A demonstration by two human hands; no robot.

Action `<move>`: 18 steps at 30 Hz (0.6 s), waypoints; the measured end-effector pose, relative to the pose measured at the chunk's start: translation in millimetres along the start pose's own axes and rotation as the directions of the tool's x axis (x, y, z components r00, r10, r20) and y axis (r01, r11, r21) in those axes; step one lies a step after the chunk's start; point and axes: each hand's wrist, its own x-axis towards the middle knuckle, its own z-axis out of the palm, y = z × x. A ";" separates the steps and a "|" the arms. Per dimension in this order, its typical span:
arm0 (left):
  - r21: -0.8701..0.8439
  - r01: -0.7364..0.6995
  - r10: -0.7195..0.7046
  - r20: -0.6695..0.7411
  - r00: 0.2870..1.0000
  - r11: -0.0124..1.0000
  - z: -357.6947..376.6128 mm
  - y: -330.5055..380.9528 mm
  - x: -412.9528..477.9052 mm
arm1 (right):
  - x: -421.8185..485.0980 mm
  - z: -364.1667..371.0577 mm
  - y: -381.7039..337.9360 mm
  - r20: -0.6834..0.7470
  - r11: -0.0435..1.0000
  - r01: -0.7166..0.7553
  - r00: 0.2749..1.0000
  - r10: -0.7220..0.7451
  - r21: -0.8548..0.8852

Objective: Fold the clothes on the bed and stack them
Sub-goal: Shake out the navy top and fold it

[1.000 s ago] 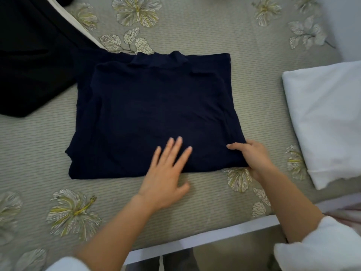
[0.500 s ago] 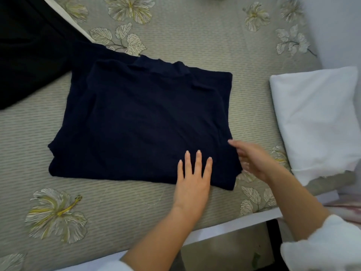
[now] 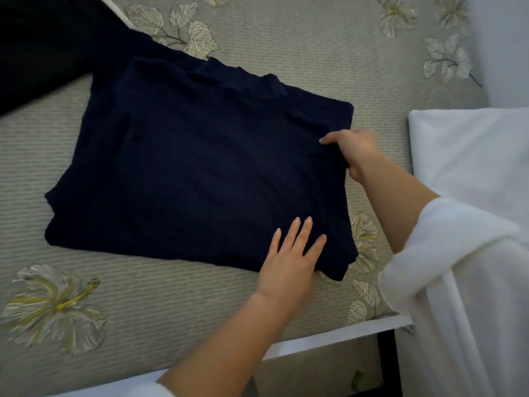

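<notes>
Since half a second ago the right hand (image 3: 353, 153) has slid from the near right corner of the navy shirt (image 3: 200, 173) up along its right edge, and it now sits about halfway along that side. Its grip is clamped on the shirt. The thumb lies on top of the cloth and the other fingers curl around the edge, their tips hidden beneath it. The left hand (image 3: 289, 262) has stayed at the near edge, close to the near right corner. Its grip is apart, with straight, slightly spread fingers pressing flat on the fabric and the heel of the palm over the hem.

The navy shirt lies folded into a rough rectangle in the middle of the bed (image 3: 171, 305), with its collar at the far side. It sits slightly askew to the bed's near edge. Its far left corner meets a black garment (image 3: 43, 47) that is spread over the far left part of the bed. Whether one overlaps the other cannot be told, since both are dark.

A white pillow (image 3: 472, 156) rests at the right of the bed, beside the shirt but apart from it. The bed cover is grey-green and ribbed, with a large flower print (image 3: 54, 308) near the left front. A white sleeve (image 3: 458, 267) is pushed up the right forearm.
</notes>
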 end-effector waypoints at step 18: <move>-0.962 -0.265 -0.814 -0.099 0.572 -0.070 -103.3 -123.7 -111.2 | -86.8 158.9 -129.5 0.281 0.958 0.287 0.920 -0.271 -0.015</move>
